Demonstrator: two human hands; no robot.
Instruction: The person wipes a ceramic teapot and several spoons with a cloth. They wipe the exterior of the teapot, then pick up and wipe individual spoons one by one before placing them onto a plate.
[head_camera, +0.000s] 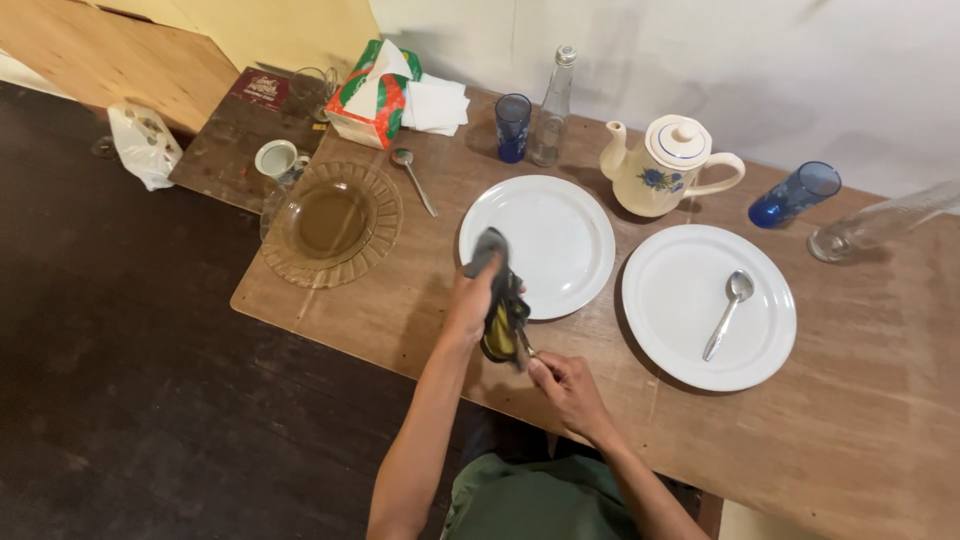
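My left hand (472, 300) grips a dark cloth (500, 295) with a yellow patch, bunched near the front edge of a white plate (545, 235). My right hand (565, 385) pinches the end of a thin metal utensil (524, 344) whose other end is wrapped in the cloth; which utensil it is stays hidden. Both hands hover over the wooden table (860, 430) close to its near edge. A second white plate (690, 320) to the right carries a spoon (728, 310).
A cream teapot (665, 165), two blue glasses (512, 125) (795, 195), a clear bottle (552, 110) and a tipped clear bottle (880, 225) stand at the back. An amber glass plate (330, 225), a loose spoon (412, 178), a tissue pack (375, 95) and a cup (278, 160) lie left.
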